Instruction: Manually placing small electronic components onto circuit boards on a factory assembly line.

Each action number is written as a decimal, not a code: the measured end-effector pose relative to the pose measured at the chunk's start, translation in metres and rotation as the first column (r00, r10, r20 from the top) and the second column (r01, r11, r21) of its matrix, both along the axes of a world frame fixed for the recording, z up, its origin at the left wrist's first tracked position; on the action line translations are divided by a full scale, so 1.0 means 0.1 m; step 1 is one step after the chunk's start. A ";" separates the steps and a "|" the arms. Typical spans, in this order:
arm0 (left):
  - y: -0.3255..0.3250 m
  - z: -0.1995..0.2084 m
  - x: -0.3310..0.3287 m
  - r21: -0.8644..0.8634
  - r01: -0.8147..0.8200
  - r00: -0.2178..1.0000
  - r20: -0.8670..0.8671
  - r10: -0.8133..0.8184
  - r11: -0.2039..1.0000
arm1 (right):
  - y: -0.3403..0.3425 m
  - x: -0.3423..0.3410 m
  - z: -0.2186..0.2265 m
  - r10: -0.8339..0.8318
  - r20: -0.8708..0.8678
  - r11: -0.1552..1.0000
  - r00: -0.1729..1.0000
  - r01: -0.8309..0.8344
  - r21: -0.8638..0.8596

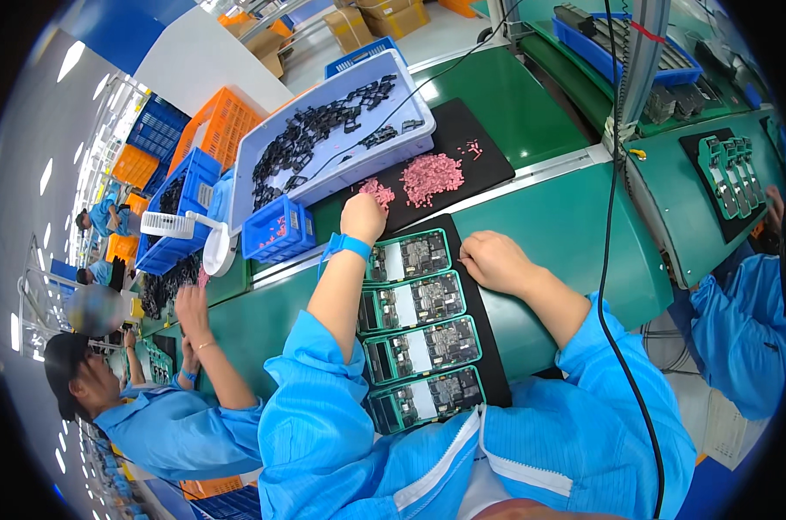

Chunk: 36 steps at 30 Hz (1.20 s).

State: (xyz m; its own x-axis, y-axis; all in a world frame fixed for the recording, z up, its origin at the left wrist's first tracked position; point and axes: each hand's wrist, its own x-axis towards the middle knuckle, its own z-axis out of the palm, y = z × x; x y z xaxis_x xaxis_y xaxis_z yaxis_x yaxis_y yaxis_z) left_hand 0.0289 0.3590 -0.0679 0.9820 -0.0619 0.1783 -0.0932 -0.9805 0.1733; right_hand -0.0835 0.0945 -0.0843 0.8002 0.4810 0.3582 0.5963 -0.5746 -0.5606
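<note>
Apparently picking pink pieces (pixel 379 190) mid-frame with left hand (pixel 363 217); cannot tell grip, nor for right hand (pixel 495 260). Next, probably lift.

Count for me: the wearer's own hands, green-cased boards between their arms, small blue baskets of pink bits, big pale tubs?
Left hand, right hand: 2
Green-cased boards: 4
Small blue basket: 1
Big pale tub: 1
Total: 8

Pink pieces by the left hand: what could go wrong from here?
The pink pieces lie loose on the black mat, so the left hand might scatter some. Strays could land in the green housings nearby, whose circuit boards lie exposed. The black cable passing in front of the right sleeve could perhaps snag it.
</note>
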 end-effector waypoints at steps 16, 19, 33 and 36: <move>-0.09 0.18 0.09 -0.008 0.057 0.972 -0.228 -0.057 0.998 | -0.01 0.01 0.02 -0.020 -0.007 1.000 1.000 0.020 -0.014; -0.06 0.10 0.08 0.008 0.204 0.974 -0.098 -0.203 0.979 | 0.00 0.01 -0.01 -0.018 -0.023 1.000 1.000 0.018 -0.011; -0.29 0.82 -0.97 -0.243 0.426 0.862 -0.186 -0.472 0.872 | -0.03 0.06 0.02 0.025 0.004 1.000 1.000 -0.024 -0.020; -0.30 0.78 -1.31 -0.228 0.535 0.790 -0.205 -0.578 0.813 | -0.01 0.07 0.07 0.027 -0.017 0.999 1.000 -0.027 -0.027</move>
